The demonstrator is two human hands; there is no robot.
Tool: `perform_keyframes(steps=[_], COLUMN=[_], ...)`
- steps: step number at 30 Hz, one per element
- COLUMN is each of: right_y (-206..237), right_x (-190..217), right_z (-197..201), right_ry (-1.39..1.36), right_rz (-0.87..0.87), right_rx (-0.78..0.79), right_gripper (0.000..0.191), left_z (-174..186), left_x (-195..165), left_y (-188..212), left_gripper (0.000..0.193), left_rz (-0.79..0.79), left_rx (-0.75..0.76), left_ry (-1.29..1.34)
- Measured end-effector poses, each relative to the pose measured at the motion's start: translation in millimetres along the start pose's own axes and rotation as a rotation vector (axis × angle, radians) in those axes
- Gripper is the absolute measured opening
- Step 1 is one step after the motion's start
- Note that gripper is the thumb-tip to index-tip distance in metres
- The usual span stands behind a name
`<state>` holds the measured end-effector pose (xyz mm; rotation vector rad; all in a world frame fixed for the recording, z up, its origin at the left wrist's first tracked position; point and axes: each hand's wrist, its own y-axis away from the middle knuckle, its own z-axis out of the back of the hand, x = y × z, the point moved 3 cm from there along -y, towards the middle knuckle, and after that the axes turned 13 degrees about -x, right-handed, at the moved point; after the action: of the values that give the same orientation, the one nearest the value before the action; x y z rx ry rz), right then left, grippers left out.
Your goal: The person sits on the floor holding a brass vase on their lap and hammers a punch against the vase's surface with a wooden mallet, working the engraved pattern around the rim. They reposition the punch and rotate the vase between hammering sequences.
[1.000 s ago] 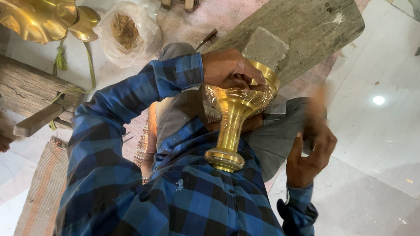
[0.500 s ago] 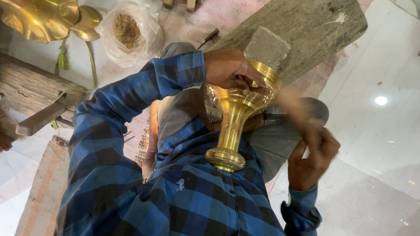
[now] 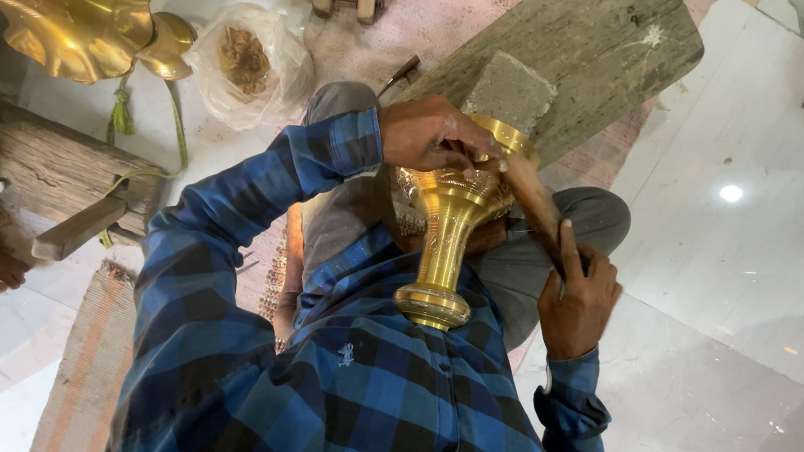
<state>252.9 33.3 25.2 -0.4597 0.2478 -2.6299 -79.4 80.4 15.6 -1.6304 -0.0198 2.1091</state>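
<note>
Brass goblet-shaped stand point(image 3: 447, 230) lies against our lap, base toward the chest. Our left hand point(image 3: 428, 132) is clamped over its rim, and our right hand point(image 3: 576, 297) is closed on a wooden stick point(image 3: 533, 196) just beside that grip. Judging from this, we should hold the rim firm and strike lightly, clear of the fingers.

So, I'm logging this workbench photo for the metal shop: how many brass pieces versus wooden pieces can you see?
Brass pieces: 3 (goblet-shaped vase under left hand; wavy-rimmed dish; round knob)
Wooden pieces: 3 (plank; stick in right hand; block)
Total: 6
</note>
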Motion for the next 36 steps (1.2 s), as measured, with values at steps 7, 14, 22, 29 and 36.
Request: perform_keyframes(steps=[7,14,22,29,36], right_y=[-8,-15,-14,-16,-12], right_x=[-1,2,8,16,14], right_z=[16,23,29,26,18], right_ry=[-0.441,-0.353,-0.445,0.018,-0.106], right_rz=[-0.168,-0.124,-0.089,0.043,-0.023], right_rx=[-0.266,-0.302,-0.386,-0.147,-0.062], right_gripper=[0.069,0.061,0.066,0.072,0.068], left_z=[-2,-2,0,3,8], left_x=[6,-1,-6,-11,0], left_y=[3,2,-3,-2,-14], left_gripper=[0.042,0.035,0.038,0.044,0.04], left_rz=[0.016,-0.025,0.071,-0.018,0.047], left_rx=[0.013,0.022,0.074,-0.012,-0.093], left_ry=[-0.08,-0.163,-0.116,-0.067,-0.104])
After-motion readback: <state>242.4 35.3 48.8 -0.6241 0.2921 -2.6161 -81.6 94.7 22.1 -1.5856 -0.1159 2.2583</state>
